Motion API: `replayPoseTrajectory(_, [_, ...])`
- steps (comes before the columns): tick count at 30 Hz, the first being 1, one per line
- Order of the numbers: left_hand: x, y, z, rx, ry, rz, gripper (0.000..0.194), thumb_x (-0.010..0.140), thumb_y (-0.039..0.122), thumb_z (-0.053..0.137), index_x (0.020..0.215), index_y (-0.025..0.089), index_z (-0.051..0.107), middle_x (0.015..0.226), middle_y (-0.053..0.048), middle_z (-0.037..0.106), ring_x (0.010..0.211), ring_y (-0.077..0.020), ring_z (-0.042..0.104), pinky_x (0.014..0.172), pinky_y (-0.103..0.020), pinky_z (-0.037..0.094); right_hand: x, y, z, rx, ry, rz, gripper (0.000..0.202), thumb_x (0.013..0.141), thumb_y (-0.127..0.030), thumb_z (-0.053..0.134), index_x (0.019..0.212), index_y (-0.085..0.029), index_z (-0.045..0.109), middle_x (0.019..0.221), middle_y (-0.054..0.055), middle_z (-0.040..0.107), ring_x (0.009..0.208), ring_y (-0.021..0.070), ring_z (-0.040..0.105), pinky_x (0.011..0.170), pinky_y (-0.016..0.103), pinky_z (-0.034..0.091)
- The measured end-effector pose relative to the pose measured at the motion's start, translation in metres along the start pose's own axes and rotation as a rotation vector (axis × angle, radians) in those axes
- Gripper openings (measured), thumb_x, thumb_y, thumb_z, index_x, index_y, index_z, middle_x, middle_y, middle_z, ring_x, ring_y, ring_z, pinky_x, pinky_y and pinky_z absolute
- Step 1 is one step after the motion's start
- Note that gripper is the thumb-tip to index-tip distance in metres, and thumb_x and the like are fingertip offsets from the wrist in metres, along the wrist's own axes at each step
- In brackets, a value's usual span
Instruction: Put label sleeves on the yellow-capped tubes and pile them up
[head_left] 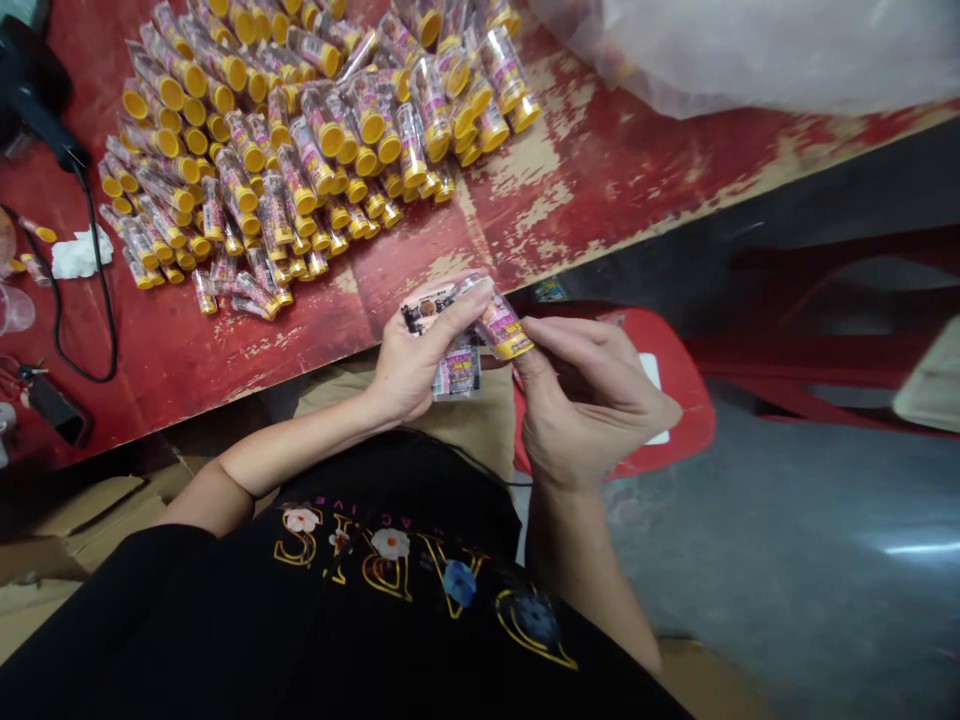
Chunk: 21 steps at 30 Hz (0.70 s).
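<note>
Just off the front edge of the table, a small clear tube (504, 325) with a printed wrapper and a yellow end slants between my two hands. My left hand (412, 360) is closed on its upper part, thumb on top. The same hand also holds printed plastic sleeves (456, 374), which hang below the thumb, and a pale printed piece (431, 308) shows above it. At the yellow end, my right hand (592, 400) pinches the tube or its wrapper with thumb and fingers; exactly what lies between the fingertips is hidden.
Many similar yellow-capped tubes lie piled on the worn red table (600, 170). To the left are a black heat gun or dryer (34, 90) with its cord, white tissue (79, 255) and a phone (58, 408). A red stool (675, 390) stands below right; clear plastic sheeting (750, 50) lies behind.
</note>
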<state>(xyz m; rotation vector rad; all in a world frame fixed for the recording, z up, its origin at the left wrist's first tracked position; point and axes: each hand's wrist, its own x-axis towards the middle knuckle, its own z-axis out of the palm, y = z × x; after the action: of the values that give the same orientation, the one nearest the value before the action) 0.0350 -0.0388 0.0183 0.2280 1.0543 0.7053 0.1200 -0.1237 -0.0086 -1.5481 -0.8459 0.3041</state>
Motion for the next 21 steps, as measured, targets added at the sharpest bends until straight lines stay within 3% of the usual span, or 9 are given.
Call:
replayPoseTrajectory(5, [-0.001,-0.001,0.001,0.036,-0.061,0.03,0.017,0.084,0.017,0.078,0.101,0.016,0.072,0.085,-0.001,0.072,0.086,-0.0146,0.071,0.09,-0.035,0.061,-0.001,0.002,0.002,-0.1,0.06,0.035,0.012,0.085,-0.032,0.081,0.097,-0.035,0.081,0.09,0.001,0.076,0.083,0.0194,0.071,0.08,0.042,0.063])
replayPoseTrajectory(9, [0.001,0.001,0.0,0.003,-0.104,0.013,0.014,0.084,0.017,0.078,0.096,0.015,0.071,0.081,0.0,0.071,0.077,-0.0131,0.07,0.091,-0.038,0.061,-0.002,-0.002,0.005,-0.09,0.078,0.02,0.01,0.084,-0.03,0.081,0.094,-0.029,0.081,0.086,0.0,0.075,0.08,0.0175,0.07,0.077,0.039,0.062])
replayPoseTrajectory(12, [0.009,0.008,-0.001,-0.018,-0.115,-0.017,0.012,0.086,0.021,0.077,0.094,0.015,0.07,0.079,-0.001,0.071,0.074,-0.0135,0.071,0.089,-0.038,0.062,0.012,0.003,0.011,-0.009,0.052,0.05,0.011,0.085,-0.026,0.079,0.095,-0.026,0.082,0.087,0.001,0.075,0.081,0.0174,0.07,0.077,0.038,0.06])
replayPoseTrajectory(15, [0.022,0.019,-0.003,-0.064,-0.098,-0.035,0.012,0.094,0.025,0.069,0.098,0.014,0.07,0.082,-0.004,0.074,0.083,-0.0184,0.076,0.093,-0.042,0.062,0.053,0.028,0.035,0.069,0.078,-0.003,0.014,0.084,-0.024,0.078,0.098,-0.024,0.081,0.089,0.002,0.074,0.083,0.0177,0.069,0.079,0.038,0.059])
replayPoseTrajectory(18, [0.032,0.03,-0.005,-0.102,-0.057,-0.035,0.018,0.093,0.018,0.067,0.11,0.015,0.069,0.092,-0.007,0.077,0.098,-0.0231,0.078,0.099,-0.046,0.06,0.115,0.068,0.08,0.089,0.147,-0.086,0.014,0.084,-0.022,0.074,0.097,-0.02,0.08,0.092,0.004,0.074,0.087,0.0188,0.069,0.076,0.036,0.058])
replayPoseTrajectory(21, [0.034,0.038,-0.009,-0.073,0.003,-0.016,0.024,0.089,0.009,0.069,0.113,0.014,0.069,0.097,-0.01,0.079,0.104,-0.0248,0.077,0.101,-0.046,0.059,0.179,0.104,0.117,0.041,0.037,-0.081,0.013,0.083,-0.023,0.072,0.093,-0.017,0.078,0.089,0.003,0.073,0.084,0.0175,0.069,0.075,0.034,0.058])
